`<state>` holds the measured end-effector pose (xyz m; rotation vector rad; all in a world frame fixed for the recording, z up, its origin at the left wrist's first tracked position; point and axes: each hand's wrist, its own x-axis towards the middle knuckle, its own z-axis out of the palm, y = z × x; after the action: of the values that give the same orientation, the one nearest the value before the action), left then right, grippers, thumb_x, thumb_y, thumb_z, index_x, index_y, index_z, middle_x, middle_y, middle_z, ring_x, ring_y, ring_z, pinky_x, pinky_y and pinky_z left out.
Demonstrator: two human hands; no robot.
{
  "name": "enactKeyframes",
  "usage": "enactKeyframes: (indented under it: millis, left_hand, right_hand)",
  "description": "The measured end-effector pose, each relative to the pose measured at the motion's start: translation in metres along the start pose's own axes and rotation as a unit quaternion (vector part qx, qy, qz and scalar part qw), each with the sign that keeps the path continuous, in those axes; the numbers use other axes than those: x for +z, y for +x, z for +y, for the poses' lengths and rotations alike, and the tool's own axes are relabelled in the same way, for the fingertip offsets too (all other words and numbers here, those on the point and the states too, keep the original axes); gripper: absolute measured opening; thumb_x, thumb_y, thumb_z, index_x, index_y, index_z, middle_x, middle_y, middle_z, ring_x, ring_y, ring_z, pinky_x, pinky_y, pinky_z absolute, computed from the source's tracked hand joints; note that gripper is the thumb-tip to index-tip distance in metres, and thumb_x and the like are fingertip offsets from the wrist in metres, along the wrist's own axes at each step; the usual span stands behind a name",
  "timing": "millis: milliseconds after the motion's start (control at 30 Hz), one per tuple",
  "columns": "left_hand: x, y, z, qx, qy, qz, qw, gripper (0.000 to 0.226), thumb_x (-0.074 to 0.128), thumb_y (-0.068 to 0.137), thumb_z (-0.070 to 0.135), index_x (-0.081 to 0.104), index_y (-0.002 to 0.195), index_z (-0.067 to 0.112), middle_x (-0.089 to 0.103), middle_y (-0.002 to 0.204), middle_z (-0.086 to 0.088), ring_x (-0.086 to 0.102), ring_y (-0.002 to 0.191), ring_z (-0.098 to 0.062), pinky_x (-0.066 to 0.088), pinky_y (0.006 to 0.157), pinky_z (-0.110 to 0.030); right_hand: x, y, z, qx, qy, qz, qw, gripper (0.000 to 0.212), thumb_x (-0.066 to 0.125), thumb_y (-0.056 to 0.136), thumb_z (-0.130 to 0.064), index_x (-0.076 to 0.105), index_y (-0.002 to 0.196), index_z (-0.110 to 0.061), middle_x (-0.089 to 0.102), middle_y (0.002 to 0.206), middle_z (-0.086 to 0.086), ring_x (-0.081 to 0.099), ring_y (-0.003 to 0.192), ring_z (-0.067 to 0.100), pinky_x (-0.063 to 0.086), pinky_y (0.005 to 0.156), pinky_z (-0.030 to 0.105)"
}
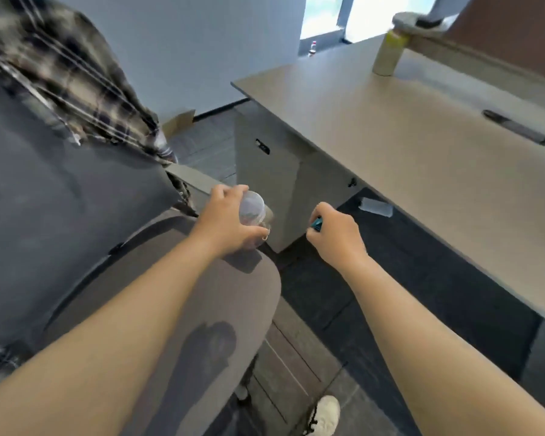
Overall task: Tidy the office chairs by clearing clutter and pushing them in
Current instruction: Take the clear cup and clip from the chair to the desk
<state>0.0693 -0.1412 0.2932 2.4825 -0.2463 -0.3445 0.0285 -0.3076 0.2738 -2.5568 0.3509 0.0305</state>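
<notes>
Gripping a clear plastic cup (255,212) over the front corner of the grey office chair (183,309) seat, the left hand (225,220) hides its base. The right hand (335,236) is closed around a mostly hidden teal object (316,224). A blurred plaid shirt (66,73) drapes the backrest beside the desk (422,143).

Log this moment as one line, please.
left hand: holds clear jar | right hand: holds small teal item | chair: not pushed in
</notes>
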Motion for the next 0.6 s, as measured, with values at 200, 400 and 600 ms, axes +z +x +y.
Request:
enactKeyframes:
  millis: [200,400,600]
  left_hand:
    - [0.043,-0.029,0.119,0.137,0.025,-0.075,0.987,0.08,0.071,0.076,0.037,0.029,0.142,0.02,0.03,0.142,-0.01,0.037,0.13,-0.029,0.034,0.109,-0.038]
    - [0.115,-0.082,0.225,0.248,0.028,-0.147,0.957,0.078,0.07,0.077,0.033,0.029,0.143,0.02,0.03,0.145,-0.006,0.034,0.132,-0.026,0.033,0.109,-0.036]
    - [0.201,-0.149,0.327,0.332,0.088,-0.173,0.923,0.077,0.066,0.078,0.041,0.03,0.142,0.02,0.034,0.147,-0.005,0.028,0.133,-0.031,0.03,0.11,-0.042]
  right_hand:
    - [-0.092,-0.071,0.086,0.112,0.013,0.118,0.987,0.017,0.053,0.089,-0.01,0.058,0.105,-0.005,0.066,0.104,0.019,0.057,0.084,0.029,0.047,0.072,0.035]
    - [-0.16,-0.16,0.175,0.184,0.016,0.203,0.962,0.016,0.054,0.087,-0.008,0.057,0.102,-0.002,0.066,0.103,0.021,0.059,0.093,0.034,0.038,0.069,0.03]
    - [-0.225,-0.261,0.268,0.263,0.016,0.253,0.931,0.017,0.052,0.088,-0.007,0.057,0.103,0.0,0.065,0.1,0.022,0.059,0.094,0.037,0.047,0.076,0.037]
